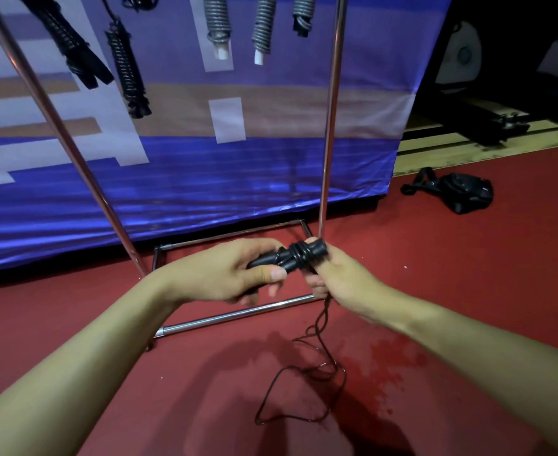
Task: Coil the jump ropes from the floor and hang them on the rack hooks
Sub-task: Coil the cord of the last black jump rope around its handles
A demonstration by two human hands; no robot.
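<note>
Black jump rope handles (pixel 290 258) held side by side, a few turns of thin black cord wrapped tight round their middle. Left hand (pixel 234 274) grips the handles' left end, thumb on top. Right hand (pixel 333 278) is curled round the right end and the cord. Loose cord (pixel 307 386) drops from the right hand and lies in slack loops on the red floor (pixel 435 291). Chrome rack (pixel 328 126) stands directly behind the hands, its base bar (pixel 225 317) just under them. Coiled ropes (pixel 126 67) hang up top. Open floor to the right; black bag (pixel 461 192) well apart.
</note>
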